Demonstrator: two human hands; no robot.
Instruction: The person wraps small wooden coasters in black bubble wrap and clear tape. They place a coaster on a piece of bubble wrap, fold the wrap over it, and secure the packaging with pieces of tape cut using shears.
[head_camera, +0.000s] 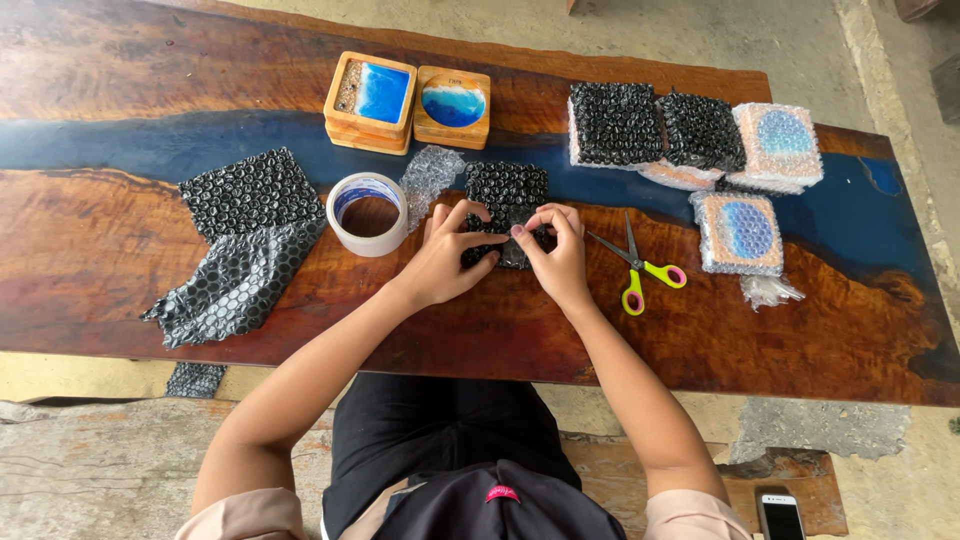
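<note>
A small square item wrapped in black bubble wrap (505, 192) lies at the middle of the wood-and-blue-resin table (760, 350). My left hand (447, 255) presses on its near left edge. My right hand (556, 248) pinches the wrap at its near right corner. A roll of clear tape (367, 213) stands just left of my left hand, with a scrap of clear bubble wrap (430, 176) behind it. Scissors with yellow and pink handles (640, 268) lie just right of my right hand.
Two wooden coasters with blue resin (405, 100) sit at the back. Loose black bubble wrap sheets (245, 240) lie at the left. Wrapped parcels, black (655, 130) and clear (740, 232), are at the right. A phone (781, 516) rests on the bench.
</note>
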